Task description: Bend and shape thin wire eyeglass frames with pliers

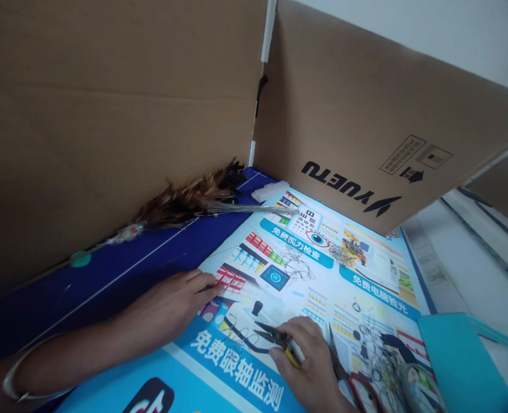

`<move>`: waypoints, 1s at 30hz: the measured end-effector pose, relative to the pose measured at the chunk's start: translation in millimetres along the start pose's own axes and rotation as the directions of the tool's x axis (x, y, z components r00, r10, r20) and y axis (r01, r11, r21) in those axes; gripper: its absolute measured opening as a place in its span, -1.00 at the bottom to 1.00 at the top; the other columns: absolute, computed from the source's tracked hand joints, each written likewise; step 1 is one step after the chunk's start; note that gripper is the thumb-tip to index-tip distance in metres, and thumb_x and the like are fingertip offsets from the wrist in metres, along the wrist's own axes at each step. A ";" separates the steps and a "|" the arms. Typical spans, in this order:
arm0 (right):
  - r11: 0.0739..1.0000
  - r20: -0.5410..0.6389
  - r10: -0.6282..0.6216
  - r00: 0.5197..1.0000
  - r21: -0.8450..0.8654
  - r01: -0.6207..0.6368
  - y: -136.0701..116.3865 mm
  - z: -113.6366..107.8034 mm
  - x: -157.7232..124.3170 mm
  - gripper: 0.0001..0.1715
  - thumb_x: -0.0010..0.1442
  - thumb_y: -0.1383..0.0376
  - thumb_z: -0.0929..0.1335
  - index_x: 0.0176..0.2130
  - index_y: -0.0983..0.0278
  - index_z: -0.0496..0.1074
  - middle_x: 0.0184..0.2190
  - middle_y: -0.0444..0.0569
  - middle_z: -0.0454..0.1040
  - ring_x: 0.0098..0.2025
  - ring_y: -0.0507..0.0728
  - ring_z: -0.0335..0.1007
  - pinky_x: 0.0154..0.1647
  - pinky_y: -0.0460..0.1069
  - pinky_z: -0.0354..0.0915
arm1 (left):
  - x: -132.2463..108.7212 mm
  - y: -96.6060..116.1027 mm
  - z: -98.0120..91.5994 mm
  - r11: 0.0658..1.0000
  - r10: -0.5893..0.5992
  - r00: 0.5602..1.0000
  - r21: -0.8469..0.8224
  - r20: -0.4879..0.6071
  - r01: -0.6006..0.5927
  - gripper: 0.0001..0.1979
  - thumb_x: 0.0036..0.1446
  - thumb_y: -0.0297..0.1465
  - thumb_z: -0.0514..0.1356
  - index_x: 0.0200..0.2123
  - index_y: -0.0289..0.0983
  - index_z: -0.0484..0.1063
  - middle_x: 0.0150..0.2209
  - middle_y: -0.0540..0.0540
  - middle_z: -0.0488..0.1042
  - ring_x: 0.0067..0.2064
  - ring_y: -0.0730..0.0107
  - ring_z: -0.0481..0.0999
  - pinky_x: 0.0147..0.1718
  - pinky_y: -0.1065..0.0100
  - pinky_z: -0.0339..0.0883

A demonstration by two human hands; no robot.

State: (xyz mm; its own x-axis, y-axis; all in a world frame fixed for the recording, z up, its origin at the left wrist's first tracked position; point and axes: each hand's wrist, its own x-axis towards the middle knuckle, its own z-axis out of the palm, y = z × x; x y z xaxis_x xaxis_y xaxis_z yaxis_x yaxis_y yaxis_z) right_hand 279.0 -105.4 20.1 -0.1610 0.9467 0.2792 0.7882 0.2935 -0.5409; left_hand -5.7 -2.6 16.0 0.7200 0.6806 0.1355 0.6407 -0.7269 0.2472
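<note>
My right hand (305, 358) is wrapped round a pair of pliers (285, 342) with yellow handles and dark jaws; the jaws point left and stand apart. To its left, my left hand (191, 295) is closed low over the printed sheet (297, 298), fingertips pressed together. Whatever those fingertips hold is too thin or hidden to make out. Several bent wire pieces (237, 338) lie between the two hands, left of the pliers' jaws. Right of my right hand rest scissors (344, 370) with red handles, partly covered by the hand.
A tangled wire pile (381, 364) and a roll of tape (421, 387) lie at the right. Further back are wire loops (297, 264), a bundle of straight wires (254, 209) and brown feathers (185, 198). Cardboard walls (340, 115) enclose the back and left. A teal box (456, 355) stands at right.
</note>
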 end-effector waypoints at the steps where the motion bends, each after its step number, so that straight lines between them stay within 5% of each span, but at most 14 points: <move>1: 1.000 0.001 0.002 1.000 -0.001 -0.002 0.1 0.1 0.0 -0.74 0.01 0.32 0.42 -0.22 0.17 0.43 -0.26 -0.05 0.47 -0.21 0.17 0.40 -0.18 0.05 0.33 | -1.3 2.5 -1.2 1.000 0.000 1.000 0.001 0.006 0.000 -0.52 0.10 -0.68 0.04 0.04 -0.19 0.40 -0.05 -0.16 0.47 -0.08 0.18 0.42 -0.09 0.21 0.32; 6: 1.000 -0.007 -0.013 1.000 -0.005 0.012 -0.2 -0.2 0.9 -0.75 0.02 0.32 0.41 -0.22 0.17 0.42 -0.27 -0.05 0.46 -0.22 0.17 0.40 -0.19 0.04 0.33 | -6.4 9.9 -6.1 0.997 0.044 0.998 -0.064 0.046 -0.041 -0.58 0.13 -0.67 0.02 -0.07 -0.15 0.46 -0.09 -0.10 0.50 -0.13 0.21 0.45 -0.11 0.21 0.32; 15: 1.000 -0.002 -0.015 1.000 0.001 0.015 -2.0 -1.1 1.5 -0.76 0.03 0.32 0.41 -0.22 0.19 0.41 -0.28 -0.04 0.46 -0.22 0.18 0.39 -0.20 0.06 0.32 | -1.3 2.1 12.3 0.999 0.009 1.000 -0.048 -0.003 -0.009 -0.46 0.08 -0.69 0.05 0.09 -0.14 0.34 -0.01 -0.13 0.45 -0.08 0.19 0.43 -0.10 0.23 0.31; 25: 1.000 0.029 -0.004 1.000 0.001 0.004 -0.2 -0.8 0.5 -0.78 0.06 0.29 0.40 -0.22 0.18 0.40 -0.27 -0.03 0.45 -0.20 0.18 0.38 -0.18 0.06 0.31 | -2.8 14.0 4.5 0.980 0.151 0.988 -0.133 0.028 -0.146 -0.47 0.10 -0.66 0.07 0.06 -0.03 0.35 -0.16 -0.07 0.48 -0.17 0.25 0.44 -0.13 0.28 0.30; 30: 1.000 0.024 -0.001 1.000 0.006 0.001 -1.2 -1.0 0.8 -0.77 0.03 0.32 0.41 -0.23 0.18 0.39 -0.28 -0.04 0.45 -0.21 0.18 0.37 -0.18 0.07 0.30 | 5.4 8.9 9.9 0.996 0.069 0.998 -0.059 -0.006 -0.069 -0.47 0.12 -0.66 0.06 0.12 -0.13 0.30 -0.06 -0.13 0.46 -0.09 0.19 0.42 -0.11 0.23 0.27</move>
State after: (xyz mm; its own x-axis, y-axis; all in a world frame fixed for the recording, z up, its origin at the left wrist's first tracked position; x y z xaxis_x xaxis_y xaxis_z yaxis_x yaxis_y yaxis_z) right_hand 278.5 -105.1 21.7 -0.1757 0.9493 0.2607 0.7843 0.2950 -0.5457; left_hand 6.5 -6.2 9.4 0.7607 0.6297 0.1575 0.5729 -0.7654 0.2931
